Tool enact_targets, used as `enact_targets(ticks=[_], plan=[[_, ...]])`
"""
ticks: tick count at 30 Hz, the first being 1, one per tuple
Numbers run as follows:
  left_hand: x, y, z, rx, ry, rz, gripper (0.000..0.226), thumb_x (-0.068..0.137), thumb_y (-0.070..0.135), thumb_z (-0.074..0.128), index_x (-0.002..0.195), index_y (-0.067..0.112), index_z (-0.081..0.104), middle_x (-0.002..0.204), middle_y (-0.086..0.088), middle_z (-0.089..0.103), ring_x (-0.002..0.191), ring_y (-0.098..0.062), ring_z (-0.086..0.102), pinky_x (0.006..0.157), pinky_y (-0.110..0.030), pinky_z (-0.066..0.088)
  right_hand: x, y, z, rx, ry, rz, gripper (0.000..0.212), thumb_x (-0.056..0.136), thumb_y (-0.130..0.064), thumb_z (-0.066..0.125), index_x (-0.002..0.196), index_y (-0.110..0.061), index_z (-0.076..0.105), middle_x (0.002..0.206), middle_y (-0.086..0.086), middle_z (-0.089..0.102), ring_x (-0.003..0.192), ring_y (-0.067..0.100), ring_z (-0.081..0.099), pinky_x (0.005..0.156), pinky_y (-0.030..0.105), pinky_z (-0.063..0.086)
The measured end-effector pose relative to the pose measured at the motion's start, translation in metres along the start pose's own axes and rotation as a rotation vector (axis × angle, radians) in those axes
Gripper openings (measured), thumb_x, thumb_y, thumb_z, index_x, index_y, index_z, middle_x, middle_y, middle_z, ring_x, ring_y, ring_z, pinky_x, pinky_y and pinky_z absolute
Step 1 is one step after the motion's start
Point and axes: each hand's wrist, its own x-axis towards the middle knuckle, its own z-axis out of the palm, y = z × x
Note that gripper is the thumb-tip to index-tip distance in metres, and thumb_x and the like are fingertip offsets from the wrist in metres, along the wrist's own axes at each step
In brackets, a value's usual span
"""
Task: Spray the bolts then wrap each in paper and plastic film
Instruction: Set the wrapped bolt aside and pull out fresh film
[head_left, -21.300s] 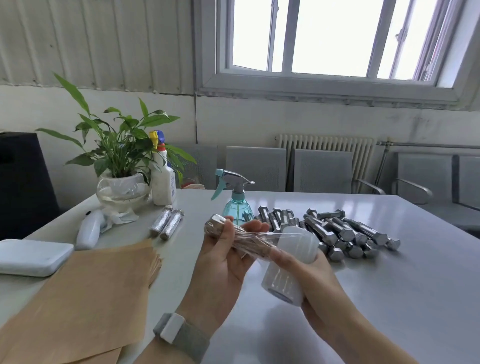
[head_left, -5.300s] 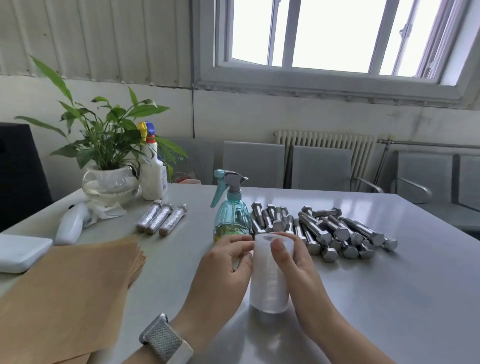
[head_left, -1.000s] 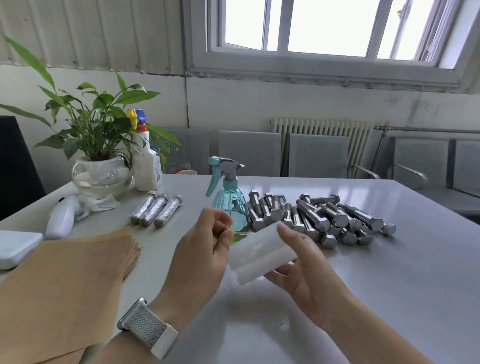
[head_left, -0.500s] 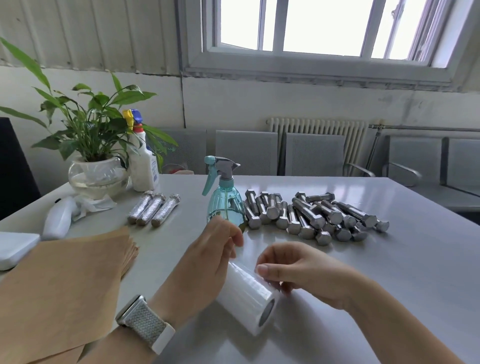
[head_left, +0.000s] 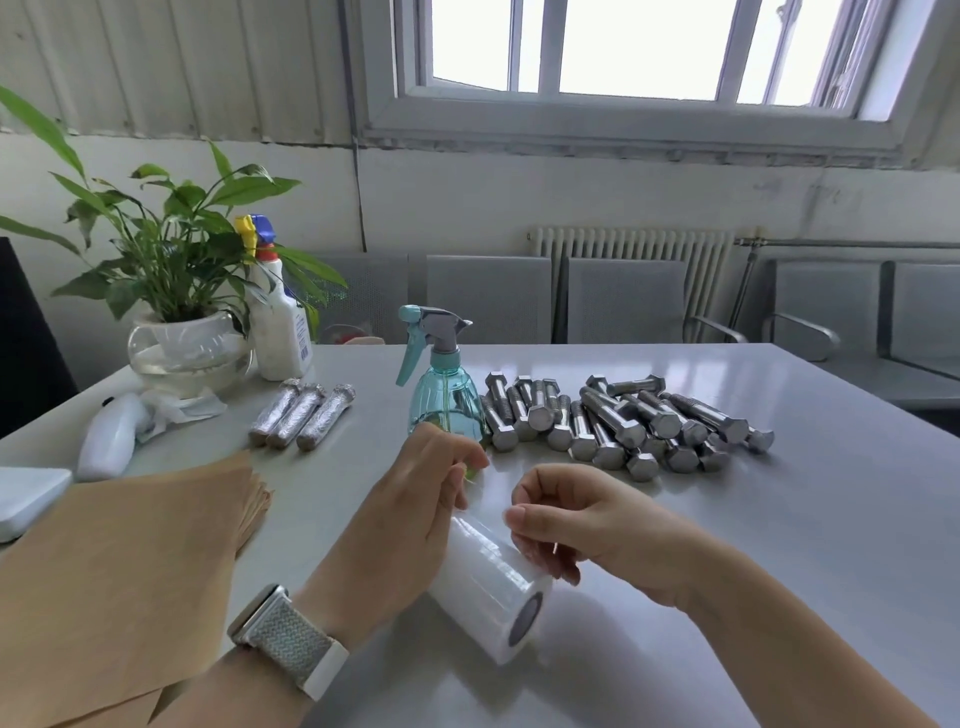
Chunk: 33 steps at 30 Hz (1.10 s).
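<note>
On the grey table (head_left: 779, 545), three foil-like wrapped bolts (head_left: 301, 415) lie finished; your left hand (head_left: 410, 525) and right hand (head_left: 576, 525) both grip the white plastic film roll (head_left: 488, 587), while the pile of bare steel hex bolts (head_left: 618, 421) waits.

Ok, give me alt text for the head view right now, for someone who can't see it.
Both hands handle a roll of plastic film lying on a grey table. Behind it stand a teal spray bottle, a pile of bare bolts and three wrapped bolts, with brown paper at left.

The table (head_left: 779, 519) at lower right is smooth, glossy grey. The bolts (head_left: 623, 421) at centre are bright bare metal. The spray bottle (head_left: 447, 400) is translucent teal plastic. The film roll (head_left: 488, 582) is glossy white. The paper sheets (head_left: 114, 561) at lower left are matt brown.
</note>
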Motion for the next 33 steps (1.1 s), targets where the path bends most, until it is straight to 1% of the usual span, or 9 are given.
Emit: enact_targets(ticks=[4, 9, 12, 15, 18, 21, 25, 30, 33], plan=[[-0.001, 0.000, 0.000, 0.029, 0.000, 0.002, 0.017, 0.100, 0.011, 0.040, 0.107, 0.022, 0.051, 0.096, 0.009, 0.044, 0.073, -0.007, 0.058, 0.067, -0.021, 0.048, -0.003, -0.004, -0.006, 0.055, -0.055, 0.131, 0.017, 0.089, -0.025, 0.072, 0.084, -0.011, 0.063, 0.066, 0.001, 0.056, 0.054, 0.014, 0.050, 0.047, 0.027, 0.048], [-0.001, -0.001, -0.001, 0.046, -0.011, 0.002, 0.020, 0.100, 0.011, 0.040, 0.107, 0.028, 0.047, 0.098, 0.014, 0.042, 0.072, -0.007, 0.059, 0.065, -0.022, 0.048, -0.005, -0.005, -0.012, 0.028, -0.115, 0.193, 0.019, 0.085, -0.019, 0.076, 0.069, -0.016, 0.066, 0.063, 0.000, 0.054, 0.058, 0.014, 0.053, 0.052, 0.028, 0.053], [-0.001, -0.001, -0.003, 0.065, -0.020, -0.020, 0.030, 0.097, 0.001, 0.046, 0.110, 0.028, 0.049, 0.097, 0.012, 0.042, 0.070, -0.008, 0.058, 0.064, -0.026, 0.049, -0.005, -0.005, -0.013, -0.018, -0.047, 0.079, 0.018, 0.088, -0.016, 0.072, 0.071, -0.015, 0.063, 0.064, -0.002, 0.057, 0.063, 0.015, 0.055, 0.058, 0.029, 0.053], [0.000, 0.000, -0.009, 0.069, -0.044, -0.054, 0.024, 0.098, 0.008, 0.041, 0.110, 0.024, 0.055, 0.097, 0.018, 0.044, 0.071, -0.007, 0.057, 0.065, -0.030, 0.052, -0.004, -0.004, -0.013, -0.065, 0.042, -0.032, 0.013, 0.092, -0.014, 0.068, 0.081, -0.010, 0.061, 0.064, -0.001, 0.062, 0.064, 0.019, 0.058, 0.056, 0.030, 0.051], [0.002, 0.004, -0.015, 0.073, -0.092, -0.056, 0.028, 0.095, 0.023, 0.033, 0.109, 0.024, 0.057, 0.094, 0.028, 0.045, 0.074, -0.003, 0.056, 0.066, -0.020, 0.048, -0.001, -0.002, -0.011, -0.080, 0.087, -0.098, 0.012, 0.092, -0.011, 0.066, 0.082, -0.009, 0.061, 0.062, -0.003, 0.062, 0.062, 0.019, 0.058, 0.053, 0.030, 0.050], [0.005, 0.009, -0.020, 0.115, -0.173, -0.005, 0.038, 0.096, 0.044, 0.026, 0.107, 0.028, 0.059, 0.096, 0.023, 0.055, 0.078, -0.004, 0.059, 0.067, -0.019, 0.046, 0.003, 0.001, -0.009, -0.121, 0.139, -0.168, 0.013, 0.092, -0.010, 0.067, 0.081, -0.012, 0.060, 0.062, -0.005, 0.062, 0.064, 0.014, 0.057, 0.057, 0.030, 0.050], [0.012, 0.007, -0.020, 0.239, -0.297, 0.091, 0.056, 0.089, 0.077, 0.020, 0.082, 0.030, 0.051, 0.073, 0.018, 0.048, 0.060, -0.005, 0.047, 0.054, -0.016, 0.033, 0.004, 0.002, -0.010, -0.138, 0.182, -0.245, 0.014, 0.089, -0.012, 0.071, 0.078, -0.018, 0.064, 0.067, -0.006, 0.062, 0.066, 0.011, 0.057, 0.064, 0.026, 0.051], [0.021, 0.007, -0.023, 0.272, -0.277, 0.143, 0.042, 0.091, 0.067, 0.040, 0.073, 0.030, 0.036, 0.074, 0.010, 0.039, 0.057, -0.012, 0.039, 0.051, -0.020, 0.031, 0.002, -0.001, -0.010, -0.062, 0.154, -0.280, 0.010, 0.089, -0.010, 0.071, 0.081, -0.011, 0.064, 0.070, 0.004, 0.066, 0.069, 0.016, 0.064, 0.067, 0.028, 0.053], [0.025, 0.008, -0.029, 0.204, -0.293, 0.144, 0.042, 0.087, 0.068, 0.049, 0.073, 0.030, 0.036, 0.060, 0.013, 0.038, 0.053, -0.009, 0.037, 0.049, -0.017, 0.027, 0.003, -0.002, -0.010, -0.067, 0.162, -0.273, 0.010, 0.089, -0.007, 0.069, 0.082, -0.008, 0.063, 0.070, 0.003, 0.065, 0.068, 0.013, 0.065, 0.066, 0.030, 0.054]])
